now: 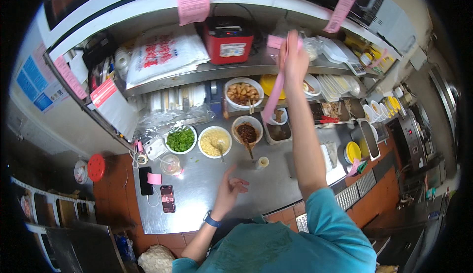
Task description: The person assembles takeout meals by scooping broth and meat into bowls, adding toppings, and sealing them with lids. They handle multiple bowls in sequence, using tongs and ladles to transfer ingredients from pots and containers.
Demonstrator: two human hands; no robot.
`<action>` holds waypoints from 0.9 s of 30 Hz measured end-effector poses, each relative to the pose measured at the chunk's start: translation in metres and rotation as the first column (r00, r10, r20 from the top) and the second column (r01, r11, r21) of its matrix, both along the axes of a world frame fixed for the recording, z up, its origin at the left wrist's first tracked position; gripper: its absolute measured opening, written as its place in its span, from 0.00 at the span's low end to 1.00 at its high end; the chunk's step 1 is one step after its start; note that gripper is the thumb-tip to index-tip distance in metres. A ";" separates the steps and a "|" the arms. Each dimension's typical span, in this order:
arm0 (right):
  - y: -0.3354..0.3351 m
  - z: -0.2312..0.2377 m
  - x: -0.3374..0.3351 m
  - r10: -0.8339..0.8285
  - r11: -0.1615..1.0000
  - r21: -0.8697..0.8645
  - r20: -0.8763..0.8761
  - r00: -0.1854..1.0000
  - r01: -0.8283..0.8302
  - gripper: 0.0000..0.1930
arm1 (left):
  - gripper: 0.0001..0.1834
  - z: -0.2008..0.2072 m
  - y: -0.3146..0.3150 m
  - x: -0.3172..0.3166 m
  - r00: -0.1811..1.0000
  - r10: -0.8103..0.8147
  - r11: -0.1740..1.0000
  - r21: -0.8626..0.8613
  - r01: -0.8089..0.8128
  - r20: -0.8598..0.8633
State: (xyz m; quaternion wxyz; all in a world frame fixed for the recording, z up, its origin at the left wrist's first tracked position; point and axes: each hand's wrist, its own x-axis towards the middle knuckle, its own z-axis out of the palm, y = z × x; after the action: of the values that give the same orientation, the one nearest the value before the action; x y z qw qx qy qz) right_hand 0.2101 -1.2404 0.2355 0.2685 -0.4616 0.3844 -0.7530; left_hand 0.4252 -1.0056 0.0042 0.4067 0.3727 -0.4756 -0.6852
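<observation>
My right hand (295, 64) is raised toward the upper shelf, fingers closed on a long pink paper slip (275, 96) that hangs down from it. Over the steel counter (197, 214) hovers my left hand (230, 192), holding nothing, its index finger stretched out and the others loosely bent. Beyond that hand stand bowls of chopped green onion (180, 139), minced garlic (215, 141) with a spoon, and dark sauce (247, 131) with a spoon. Closest to its right is a small roll (262, 162). Two phones, one black (146, 181) and one with a lit screen (168, 198), lie at the counter's left.
A red and black box-shaped device (227, 44) stands on the upper shelf beside a stack of white bags (167, 54). Pink slips (192, 0) hang from the top rail. Metal food containers (278, 132) and a yellow-lidded tub (353, 152) are at the right.
</observation>
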 end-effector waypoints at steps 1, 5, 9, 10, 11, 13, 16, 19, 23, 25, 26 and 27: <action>-0.027 0.024 -0.022 0.001 0.998 -0.066 -0.049 0.999 -0.004 0.26 | 0.28 -0.005 0.008 -0.010 0.998 0.025 1.000 0.001 -0.025 -0.050; -0.077 0.033 -0.057 -0.233 0.937 0.195 -0.267 0.935 0.290 0.27 | 0.23 -0.024 0.031 -0.048 0.996 -0.087 0.996 -0.012 0.087 0.003; 0.031 -0.088 -0.085 0.153 0.967 0.248 -0.368 0.917 -0.062 0.15 | 0.18 -0.043 0.046 -0.091 0.983 -0.184 0.983 0.018 0.184 -0.002; 0.072 -0.122 -0.098 0.265 0.923 0.365 -0.366 0.892 -0.124 0.14 | 0.17 -0.049 0.048 -0.100 0.978 -0.205 0.978 0.045 0.204 0.026; 0.117 -0.153 -0.112 0.081 0.967 0.234 -0.656 0.750 0.101 0.14 | 0.14 -0.056 0.053 -0.109 0.981 -0.185 0.978 0.108 0.178 0.056; 0.204 -0.198 -0.161 0.069 0.867 0.431 -0.600 0.797 0.249 0.16 | 0.13 -0.072 0.055 -0.125 0.945 -0.278 0.943 0.237 0.234 0.174; 0.299 -0.223 -0.289 -0.342 0.539 0.600 -0.485 0.805 0.591 0.14 | 0.10 -0.096 0.061 -0.158 0.898 -0.262 0.965 0.093 0.245 0.354; 0.365 -0.224 -0.489 -0.612 0.440 0.294 -0.593 0.523 0.848 0.17 | 0.13 -0.124 0.063 -0.215 0.908 -0.192 0.979 0.011 0.202 0.371; 0.347 -0.268 -0.769 -0.724 0.215 0.263 -0.604 0.334 0.940 0.16 | 0.21 -0.153 0.065 -0.315 0.916 0.021 0.976 0.189 -0.105 0.401; 0.312 -0.305 -0.872 -0.682 0.243 0.448 -0.552 0.480 0.860 0.14 | 0.24 -0.152 0.079 -0.370 0.863 0.182 0.906 0.261 -0.333 0.471; 0.294 -0.326 -0.909 -0.627 0.305 0.446 -0.571 0.530 0.841 0.13 | 0.24 -0.145 0.092 -0.388 0.847 0.191 0.885 0.286 -0.367 0.497; 0.272 -0.345 -0.942 -0.588 0.353 0.606 -0.449 0.673 0.713 0.14 | 0.24 -0.137 0.107 -0.409 0.813 0.193 0.917 0.194 -0.349 0.549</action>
State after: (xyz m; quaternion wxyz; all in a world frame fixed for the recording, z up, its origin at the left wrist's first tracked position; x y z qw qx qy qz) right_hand -0.7315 -0.9681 -0.1095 0.0794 -0.1737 0.8253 -0.5314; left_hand 0.0165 -0.8986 -0.1324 0.2994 0.6627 -0.4046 -0.5545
